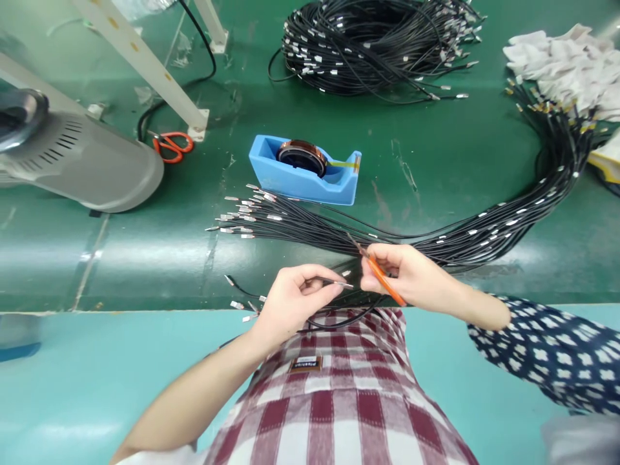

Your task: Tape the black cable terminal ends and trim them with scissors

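My left hand (pixel 295 294) pinches one thin black cable near its pale metal end (pixel 345 284), which sticks out to the right. Just right of that end, my right hand (pixel 402 271) is closed around an orange-handled tool (pixel 385 279) with a slim pointed metal tip. The tip points up and left; whether it is tweezers or something else is not clear. Behind both hands lies a long bundle of black cables (pixel 310 226) with white tags and metal ends. A few more cable ends (pixel 237 305) stick out left of my left hand at the table edge.
A blue tape dispenser (pixel 305 181) with amber tape stands behind the bundle. Further back is a coil of black cables (pixel 358 51). Orange-handled scissors (pixel 174 146) lie beside a grey machine (pixel 92 155) and a white metal frame (pixel 150 68). Crumpled white cloth (pixel 566 64) sits right.
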{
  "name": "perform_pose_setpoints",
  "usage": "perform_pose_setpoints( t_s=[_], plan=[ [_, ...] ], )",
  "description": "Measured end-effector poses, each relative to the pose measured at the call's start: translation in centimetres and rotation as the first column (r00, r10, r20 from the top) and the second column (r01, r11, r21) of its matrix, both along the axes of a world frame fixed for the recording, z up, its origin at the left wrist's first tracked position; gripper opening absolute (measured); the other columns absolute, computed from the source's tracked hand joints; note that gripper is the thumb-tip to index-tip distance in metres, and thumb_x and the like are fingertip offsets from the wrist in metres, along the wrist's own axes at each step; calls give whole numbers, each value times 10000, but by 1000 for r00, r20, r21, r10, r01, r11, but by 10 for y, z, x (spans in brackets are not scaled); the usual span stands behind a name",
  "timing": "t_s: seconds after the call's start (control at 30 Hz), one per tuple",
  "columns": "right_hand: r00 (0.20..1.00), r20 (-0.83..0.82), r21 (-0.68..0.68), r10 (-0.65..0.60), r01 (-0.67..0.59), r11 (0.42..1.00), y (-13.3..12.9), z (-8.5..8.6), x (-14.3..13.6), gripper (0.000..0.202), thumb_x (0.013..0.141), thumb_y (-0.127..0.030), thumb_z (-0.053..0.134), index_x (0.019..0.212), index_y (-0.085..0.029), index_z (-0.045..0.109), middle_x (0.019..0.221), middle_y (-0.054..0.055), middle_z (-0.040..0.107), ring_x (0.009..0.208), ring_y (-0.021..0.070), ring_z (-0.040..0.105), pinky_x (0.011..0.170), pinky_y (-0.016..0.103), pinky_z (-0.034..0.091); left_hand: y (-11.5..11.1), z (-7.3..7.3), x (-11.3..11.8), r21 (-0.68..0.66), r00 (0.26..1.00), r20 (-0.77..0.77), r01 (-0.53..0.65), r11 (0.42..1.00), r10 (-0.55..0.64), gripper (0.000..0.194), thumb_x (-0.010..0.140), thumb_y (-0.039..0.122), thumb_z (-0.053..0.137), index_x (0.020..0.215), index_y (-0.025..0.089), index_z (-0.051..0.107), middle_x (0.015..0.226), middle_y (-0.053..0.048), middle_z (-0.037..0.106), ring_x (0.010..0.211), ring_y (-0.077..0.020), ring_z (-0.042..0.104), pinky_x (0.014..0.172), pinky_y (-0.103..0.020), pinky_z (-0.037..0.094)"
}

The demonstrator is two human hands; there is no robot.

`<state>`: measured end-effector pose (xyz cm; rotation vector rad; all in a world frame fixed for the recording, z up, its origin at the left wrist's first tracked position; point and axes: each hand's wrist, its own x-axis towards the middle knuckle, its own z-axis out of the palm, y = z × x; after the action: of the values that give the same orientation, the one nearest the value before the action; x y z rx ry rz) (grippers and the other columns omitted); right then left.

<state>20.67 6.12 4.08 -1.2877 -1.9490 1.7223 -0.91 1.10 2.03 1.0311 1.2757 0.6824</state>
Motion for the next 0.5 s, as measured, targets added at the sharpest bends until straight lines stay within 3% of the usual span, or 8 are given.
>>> perform_pose_setpoints(
  t_s=[0.07,0.17,0.23,0.3,0.5],
  plan=[
    [963,243,319,116,-192,928,4,7,9,441,774,-584,686,666,-199,502,568,-52,504,526,94,408,525,234,293,-2,1,-2,10,1000,-8,-26,1000,26,246,780,364,725,844,128,752,503,44,457,461,-60,299,443,-202,216],
    [880,454,542,141,-398,740,6,16,17,450,775,-560,690,608,-199,480,492,-59,484,486,93,360,548,249,257,-4,3,-2,44,998,-34,-58,997,60,229,778,352,726,840,132,741,551,19,529,475,-67,356,454,-198,272],
    [851,505,582,146,-460,671,7,20,18,395,796,-469,682,593,-199,477,476,-62,501,467,92,338,564,251,260,-5,5,-1,58,997,-38,-64,996,67,212,766,339,731,825,136,733,606,-4,586,499,-75,402,466,-197,307],
    [836,525,594,158,-493,636,7,23,18,356,799,-430,674,594,-202,495,474,-67,522,454,91,326,582,254,269,-5,7,0,67,997,-40,-62,996,64,197,755,327,733,809,138,728,636,-15,611,515,-79,427,476,-194,327],
    [806,565,581,176,-540,610,7,27,15,325,798,-450,672,610,-209,563,479,-69,570,429,88,335,599,272,263,-5,9,1,77,997,-66,-40,996,45,192,752,308,716,835,136,735,589,-4,585,494,-76,422,460,-187,313]
  ],
)
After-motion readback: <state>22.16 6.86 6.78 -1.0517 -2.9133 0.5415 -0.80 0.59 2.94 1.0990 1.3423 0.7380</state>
